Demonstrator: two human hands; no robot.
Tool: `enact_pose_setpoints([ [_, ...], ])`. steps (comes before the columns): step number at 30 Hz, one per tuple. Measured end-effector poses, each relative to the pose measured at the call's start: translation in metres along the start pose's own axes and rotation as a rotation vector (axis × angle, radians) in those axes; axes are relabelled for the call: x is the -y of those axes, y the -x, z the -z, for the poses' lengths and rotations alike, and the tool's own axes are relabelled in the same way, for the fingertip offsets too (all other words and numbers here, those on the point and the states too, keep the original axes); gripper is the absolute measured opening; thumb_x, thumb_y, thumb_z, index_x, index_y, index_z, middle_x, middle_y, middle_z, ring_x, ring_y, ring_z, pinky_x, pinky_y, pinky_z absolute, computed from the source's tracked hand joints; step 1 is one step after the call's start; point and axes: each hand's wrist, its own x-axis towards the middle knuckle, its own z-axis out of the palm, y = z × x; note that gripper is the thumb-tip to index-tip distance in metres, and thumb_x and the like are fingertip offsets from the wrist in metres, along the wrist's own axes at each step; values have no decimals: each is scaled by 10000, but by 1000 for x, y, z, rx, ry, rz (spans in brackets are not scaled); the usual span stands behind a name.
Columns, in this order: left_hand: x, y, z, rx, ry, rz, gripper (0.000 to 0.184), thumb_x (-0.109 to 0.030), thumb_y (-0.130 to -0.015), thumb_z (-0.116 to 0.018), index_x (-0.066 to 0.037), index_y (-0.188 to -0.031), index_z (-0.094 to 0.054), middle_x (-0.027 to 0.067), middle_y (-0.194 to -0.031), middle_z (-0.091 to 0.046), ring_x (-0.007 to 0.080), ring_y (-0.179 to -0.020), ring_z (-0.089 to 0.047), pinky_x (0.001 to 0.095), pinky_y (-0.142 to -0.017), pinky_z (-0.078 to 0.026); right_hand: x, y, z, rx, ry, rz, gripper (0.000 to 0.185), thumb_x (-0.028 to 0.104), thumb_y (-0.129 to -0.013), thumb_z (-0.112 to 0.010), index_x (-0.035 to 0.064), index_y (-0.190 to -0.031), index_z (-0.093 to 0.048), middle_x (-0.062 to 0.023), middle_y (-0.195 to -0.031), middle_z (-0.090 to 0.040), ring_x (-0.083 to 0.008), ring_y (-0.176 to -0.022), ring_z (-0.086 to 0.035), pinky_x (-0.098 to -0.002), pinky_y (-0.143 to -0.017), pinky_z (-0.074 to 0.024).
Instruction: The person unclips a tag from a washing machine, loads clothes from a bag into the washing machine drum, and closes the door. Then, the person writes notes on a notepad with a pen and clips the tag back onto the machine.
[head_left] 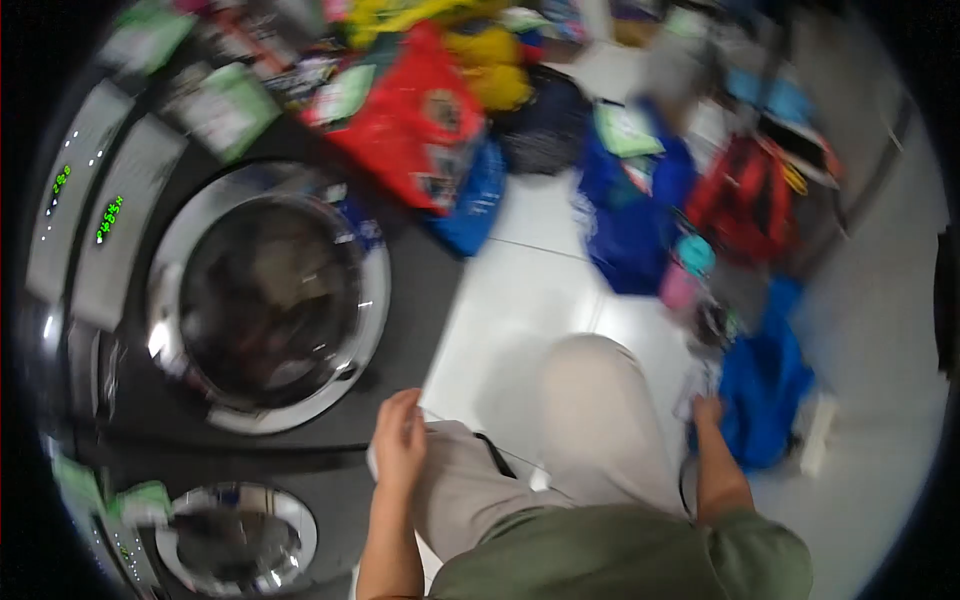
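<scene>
My left hand [400, 430] is above my left thigh, beside the dark front of a washing machine or dryer with a round glass door [275, 295]. Its fingers are loosely bent and slightly apart, with nothing visible in them. Out to the side, my right hand [707, 410] is next to a bright blue bag [765, 400]. Its fingers look closed at a small pale thing [698, 385], too blurred to name. Through the round door, dim laundry-like shapes show.
Below stands a second machine with a round door [240, 540]. Ahead on the white tiled floor [520, 270] are a red bag [420, 120], a black bag [545, 120], a dark blue bag [630, 220] and a red-and-black bag [745, 205]. A pink bottle with a turquoise top [685, 275] stands nearby.
</scene>
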Motion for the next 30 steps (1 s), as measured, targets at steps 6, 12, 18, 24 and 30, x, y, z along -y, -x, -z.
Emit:
enact_pose_setpoints([
  [6, 47, 41, 20, -93, -139, 232, 203, -73, -868, -582, -42, -1048, -671, 117, -1097, -641, 295, -998, -614, 357, -838, -502, 4, -5, -3, -105, 61, -16, 502, -2, -812, -579, 0, -1291, -429, -263, -1297, -455, -404, -1138, -552, -478, -969, -471],
  [12, 48, 43, 20, -106, -194, 230, 173, -149, -848, -603, -57, -957, -700, 95, -1034, -672, 296, -968, -621, 396, -849, -493, 106, 28, 52, 68, 162, 78, 409, 123, -759, -639, -62, -1119, -583, -298, -1168, -593, -436, -1085, -591, -453, -953, -484],
  [18, 43, 38, 17, -147, -249, 63, 130, -138, -803, -629, -63, -874, -707, 82, -948, -689, 282, -901, -637, 398, -820, -496, 438, 166, 243, -360, -542, 1476, 187, 19, -853, -601, -31, -1030, -635, -221, -1125, -582, -374, -1080, -574, -409, -905, -468],
  [24, 43, 35, 13, -214, -187, 143, 139, -138, -811, -614, -61, -880, -707, 73, -924, -693, 260, -902, -641, 381, -822, -503, 673, 353, 296, -851, -418, 2122, 334, 98, -757, -676, 80, -1090, -683, -179, -1466, -377, -440, -1279, -423, -505, -1048, -381],
  [30, 60, 50, 25, -296, -172, 215, 104, -128, -815, -613, -73, -859, -690, 62, -908, -691, 262, -854, -642, 380, -789, -505, 766, 401, 288, -891, -271, 1952, 411, 155, -788, -692, 81, -1189, -646, -154, -1491, -353, -415, -1334, -371, -530, -1042, -377],
])
